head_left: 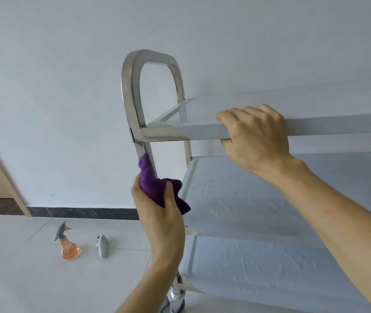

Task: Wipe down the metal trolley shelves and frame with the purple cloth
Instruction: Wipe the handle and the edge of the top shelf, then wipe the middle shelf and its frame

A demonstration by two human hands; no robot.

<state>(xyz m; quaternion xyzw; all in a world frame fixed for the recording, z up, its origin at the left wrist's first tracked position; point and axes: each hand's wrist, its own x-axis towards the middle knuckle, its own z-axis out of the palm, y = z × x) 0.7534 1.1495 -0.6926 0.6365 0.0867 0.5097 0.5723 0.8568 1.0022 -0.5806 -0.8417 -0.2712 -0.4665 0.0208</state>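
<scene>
At frame centre, the left hand [157, 213] gripped the purple cloth [157, 188] against the trolley's upright post [150, 159], while the right hand [254, 134] clasped the top shelf's front edge [328, 126] at centre right.

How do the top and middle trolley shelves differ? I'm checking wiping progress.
The top shelf looks smooth and is gripped at its edge by the right hand; the middle shelf shows streaky residue and nothing rests on it. Both are pale metal trays.

Both forearms are bare to the hands [255, 137], no sleeves showing.
</scene>
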